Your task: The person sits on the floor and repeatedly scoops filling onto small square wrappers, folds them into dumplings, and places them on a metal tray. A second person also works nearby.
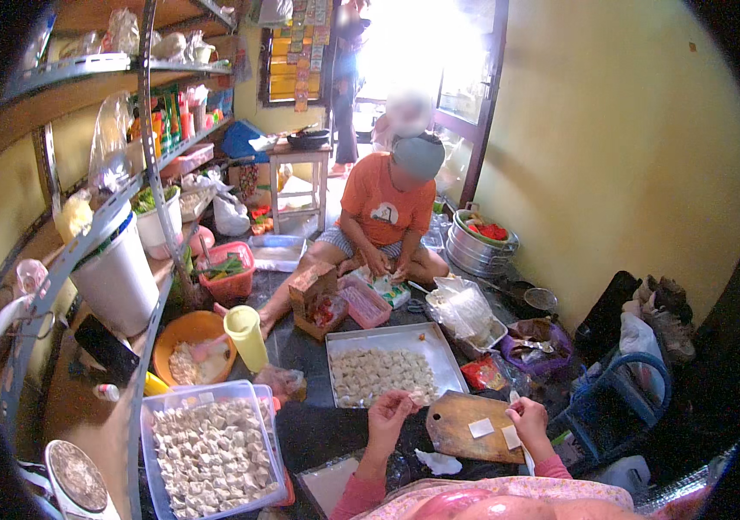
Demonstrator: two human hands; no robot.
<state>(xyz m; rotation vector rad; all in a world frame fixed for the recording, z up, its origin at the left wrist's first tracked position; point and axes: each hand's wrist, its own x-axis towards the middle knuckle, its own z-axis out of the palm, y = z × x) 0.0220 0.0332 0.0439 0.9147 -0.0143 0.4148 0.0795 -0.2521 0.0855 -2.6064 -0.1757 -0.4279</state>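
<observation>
My left hand is raised by the near edge of a metal tray, its fingertips pinching a small pale dumpling. Many folded dumplings cover the tray's near part. Over the right end of a wooden cutting board, my right hand grips a thin pale implement; its kind is unclear, as the fingers hide most of it. Two square wrappers, one left and one right, lie on the board. A crumpled white piece rests just below the board.
A clear plastic box full of dumplings stands at my left. Beyond it are an orange basin and a yellow tumbler. A co-worker in an orange shirt sits opposite. Metal shelving borders the left; a blue basket stands right.
</observation>
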